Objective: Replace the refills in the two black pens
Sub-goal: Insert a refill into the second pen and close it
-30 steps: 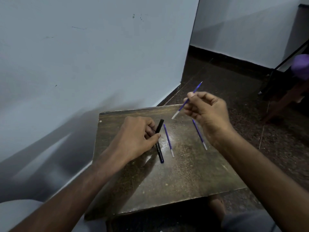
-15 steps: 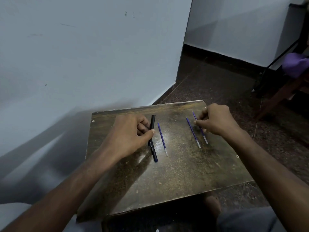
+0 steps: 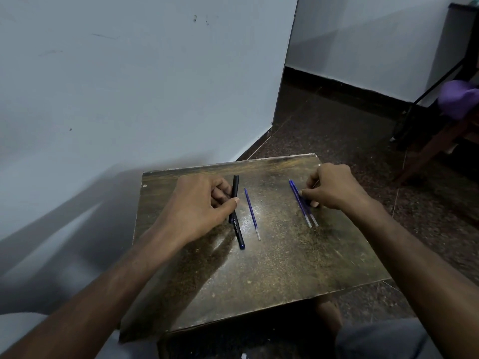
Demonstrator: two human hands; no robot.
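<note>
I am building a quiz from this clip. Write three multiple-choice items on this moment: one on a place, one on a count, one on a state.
1. Where does the single refill lie?
A. Just right of the black pen
B. On the floor
C. Under the right hand

2. How many blue refills show on the table?
A. One
B. Three
C. Five

3. What is the left hand doing?
A. Hanging open in the air
B. Gripping the black pen on the table
C. Holding a refill aloft

Answers:
1 A, it lies alone on the tabletop beside the pen.
2 B, one sits by the pen and a pair of refills lies side by side at the right hand.
3 B, thumb and fingers close around the pen's upper half while its tip rests on the table.
</note>
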